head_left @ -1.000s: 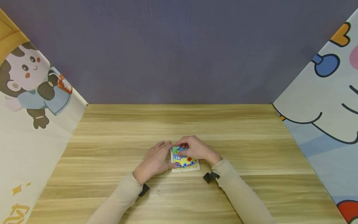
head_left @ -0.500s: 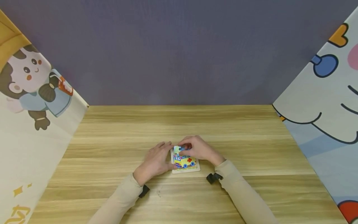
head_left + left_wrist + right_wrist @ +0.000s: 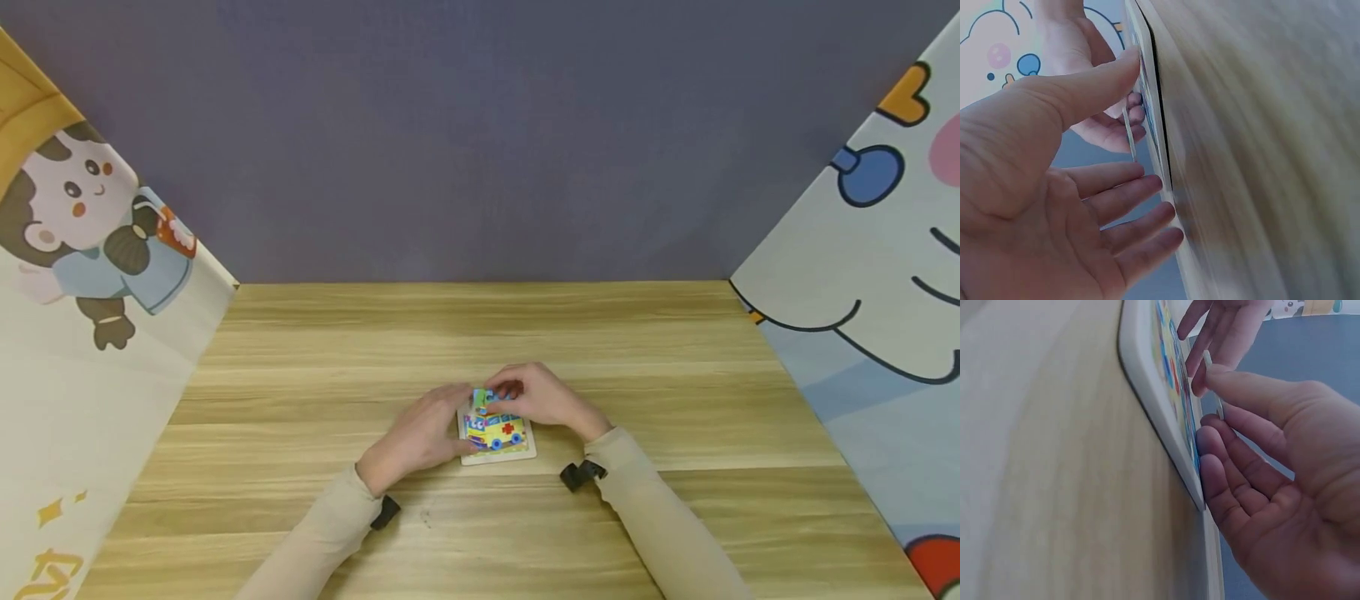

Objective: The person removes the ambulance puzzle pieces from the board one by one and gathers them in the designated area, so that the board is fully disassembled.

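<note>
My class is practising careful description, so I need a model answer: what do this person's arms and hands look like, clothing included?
The left sleeve and right sleeve are plain beige, reaching the wrists. The left black device and right black device sit at the wrists, small and blocky. The left hand and right hand are bare.
</note>
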### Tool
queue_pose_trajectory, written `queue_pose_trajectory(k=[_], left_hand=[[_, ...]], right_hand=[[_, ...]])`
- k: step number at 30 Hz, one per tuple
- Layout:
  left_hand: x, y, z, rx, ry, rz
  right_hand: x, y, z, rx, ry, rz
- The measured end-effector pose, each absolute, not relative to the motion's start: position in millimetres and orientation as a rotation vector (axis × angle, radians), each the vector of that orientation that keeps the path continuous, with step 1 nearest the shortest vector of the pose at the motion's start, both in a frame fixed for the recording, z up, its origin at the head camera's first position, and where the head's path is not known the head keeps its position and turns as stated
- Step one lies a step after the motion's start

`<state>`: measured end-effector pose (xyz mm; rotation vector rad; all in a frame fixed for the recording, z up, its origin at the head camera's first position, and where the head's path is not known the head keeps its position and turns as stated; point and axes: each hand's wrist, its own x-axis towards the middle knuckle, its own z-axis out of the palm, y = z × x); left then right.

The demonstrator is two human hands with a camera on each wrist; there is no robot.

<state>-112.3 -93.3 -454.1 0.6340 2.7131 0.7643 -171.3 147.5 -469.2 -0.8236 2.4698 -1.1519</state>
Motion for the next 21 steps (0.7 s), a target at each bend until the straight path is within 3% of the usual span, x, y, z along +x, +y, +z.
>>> queue_pose_trajectory(k=[21], left_hand=[[-111, -94, -455, 0.703, 2.691, 0.732]], right_hand=[[-174, 171, -470, -0.677, 2.508, -1.205]])
